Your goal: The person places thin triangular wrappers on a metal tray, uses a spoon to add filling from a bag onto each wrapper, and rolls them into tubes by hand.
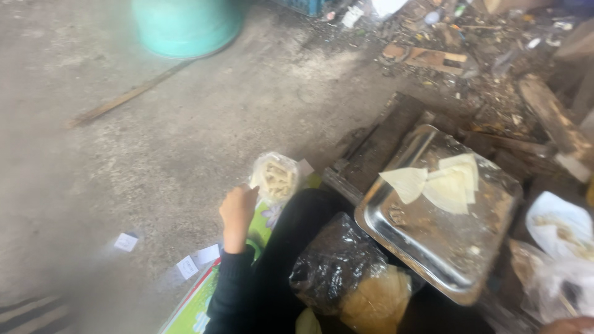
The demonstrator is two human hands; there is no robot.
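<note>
a person in a dark sleeve sits on a concrete floor [154, 142], the left hand [238, 210] closed on the edge of a clear plastic bag [275, 178] of pale folded pieces, which stands on the floor just ahead of the dark-clad knee. only a sliver of the right hand [569, 325] shows at the bottom right corner, beside crumpled clear plastic [557, 278]; whether it holds anything cannot be told. nearest the camera, a dark plastic bag [331, 263] lies against a stack of tan round sheets [377, 300], with a green printed mat [198, 303] under the left arm. just beyond, a tilted steel tray [433, 247] carries a few pale triangular wrappers [448, 182]. small white paper scraps [185, 267] dot the floor at left. farther off lie scattered wood debris [495, 74], a thin stick [130, 96] and a teal plastic tub [185, 25].
</note>
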